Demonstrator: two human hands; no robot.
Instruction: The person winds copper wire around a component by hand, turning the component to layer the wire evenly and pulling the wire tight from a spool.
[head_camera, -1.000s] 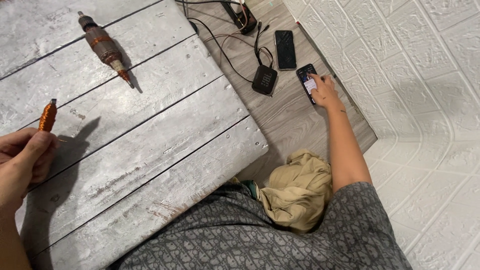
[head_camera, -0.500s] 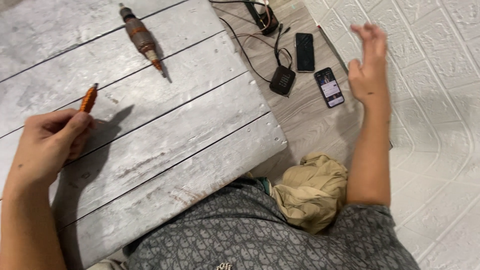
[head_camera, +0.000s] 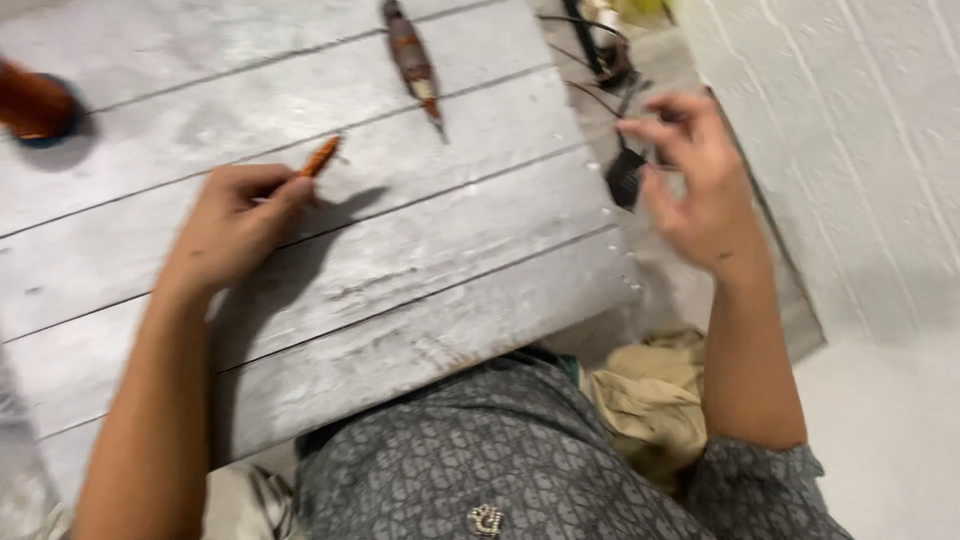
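My left hand (head_camera: 232, 226) rests on the grey plank tabletop (head_camera: 420, 250) and grips a tool with an orange ribbed handle (head_camera: 320, 157) that sticks up past my fingers. My right hand (head_camera: 696, 180) hovers in the air to the right of the table, fingers spread and curled, holding nothing. It is blurred by motion. A rusty brown motor armature (head_camera: 411, 57) with a thin shaft lies at the table's far edge, between my two hands and beyond them.
A black adapter (head_camera: 625, 177) with black cables (head_camera: 600, 60) lies on the wooden floor below my right hand. A round reddish-brown object (head_camera: 33, 102) sits at the table's far left. A beige cloth (head_camera: 650, 395) is in my lap; a white textured wall (head_camera: 850, 150) is on the right.
My right hand left the phone on the floor, rose and swung left toward the table. My left hand stayed on the orange-handled tool. The view shifted right and closer.
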